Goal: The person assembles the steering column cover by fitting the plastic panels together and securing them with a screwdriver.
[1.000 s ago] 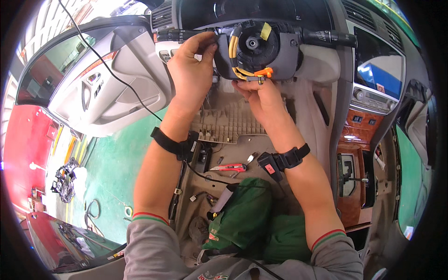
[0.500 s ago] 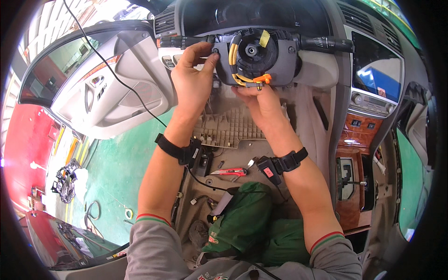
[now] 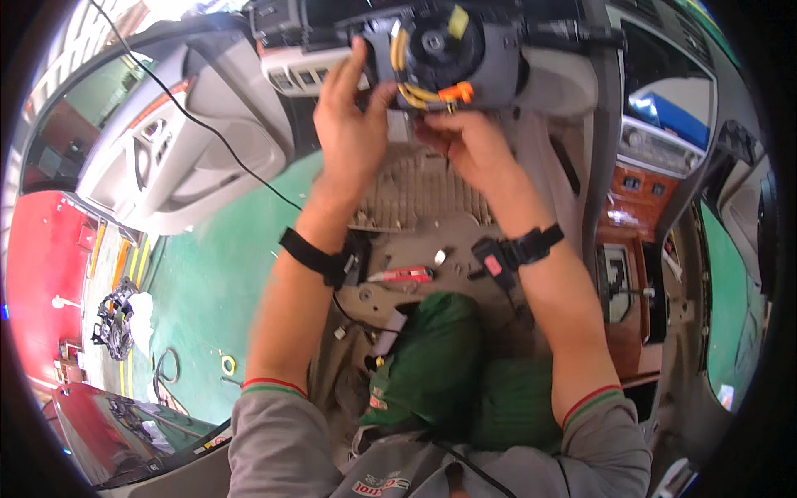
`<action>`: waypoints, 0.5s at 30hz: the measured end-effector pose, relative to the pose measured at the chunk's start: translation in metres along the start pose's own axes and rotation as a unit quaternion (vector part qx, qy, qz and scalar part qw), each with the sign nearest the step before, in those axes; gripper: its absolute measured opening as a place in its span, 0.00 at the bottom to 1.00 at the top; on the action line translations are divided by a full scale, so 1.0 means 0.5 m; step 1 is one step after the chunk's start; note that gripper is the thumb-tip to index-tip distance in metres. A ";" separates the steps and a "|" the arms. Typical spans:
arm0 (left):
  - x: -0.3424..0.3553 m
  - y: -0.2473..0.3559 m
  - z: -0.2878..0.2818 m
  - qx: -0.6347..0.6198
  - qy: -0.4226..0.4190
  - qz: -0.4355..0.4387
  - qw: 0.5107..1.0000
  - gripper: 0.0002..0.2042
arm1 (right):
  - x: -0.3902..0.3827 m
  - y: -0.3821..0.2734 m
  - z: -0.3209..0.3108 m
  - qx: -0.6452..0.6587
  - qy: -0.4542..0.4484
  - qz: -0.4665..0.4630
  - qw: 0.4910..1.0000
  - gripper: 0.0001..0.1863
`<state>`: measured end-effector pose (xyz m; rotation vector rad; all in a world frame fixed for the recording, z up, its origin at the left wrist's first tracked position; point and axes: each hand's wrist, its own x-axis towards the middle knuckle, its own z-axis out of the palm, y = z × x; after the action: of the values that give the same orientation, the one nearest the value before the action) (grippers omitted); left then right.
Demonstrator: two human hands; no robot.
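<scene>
In front of me the steering column shows without a steering wheel. Its grey column cover point(image 3: 496, 79) surrounds a round black clock spring point(image 3: 455, 65), which carries yellow-sleeved cables point(image 3: 398, 54), an orange connector point(image 3: 456, 92) and a yellow tag point(image 3: 457, 22). My left hand point(image 3: 352, 124) is at the cover's left side, fingers stretched upward and thumb apart. Below the cover's lower edge is my right hand point(image 3: 469, 145), its fingers curled in shadow; anything between them is hidden. A black stalk point(image 3: 573, 37) sticks out to the right of the column.
A red utility knife point(image 3: 404, 275) lies on the car floor near my knees, beyond it a ribbed beige panel point(image 3: 419, 191). At left stands the open door point(image 3: 199, 141), crossed by a thin black cable point(image 3: 203, 124). The wood-trimmed console point(image 3: 627, 195) is at right.
The view has shifted, so the column appears higher. My left hand's fingers have straightened upward from a bent pose at the cover's left edge. My right hand stays beneath the cover.
</scene>
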<state>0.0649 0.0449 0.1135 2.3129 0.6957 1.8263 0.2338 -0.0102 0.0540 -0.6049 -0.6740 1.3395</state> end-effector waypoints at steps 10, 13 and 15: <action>-0.009 0.010 0.025 -0.062 0.018 0.021 0.998 0.24 | -0.033 0.071 -0.250 -0.392 0.051 0.106 0.912 0.08; -0.008 0.030 0.005 -0.131 -0.068 -0.094 0.984 0.32 | -0.102 0.170 -0.362 -0.732 -0.076 0.106 0.668 0.20; -0.007 0.039 0.002 -0.139 -0.070 -0.135 0.979 0.29 | -0.153 0.237 -0.422 -0.819 -0.131 0.193 0.524 0.17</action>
<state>0.0707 0.0261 0.1171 2.0315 0.6502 1.5175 0.3037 -0.0725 -0.1821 -2.1782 -2.1792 0.7478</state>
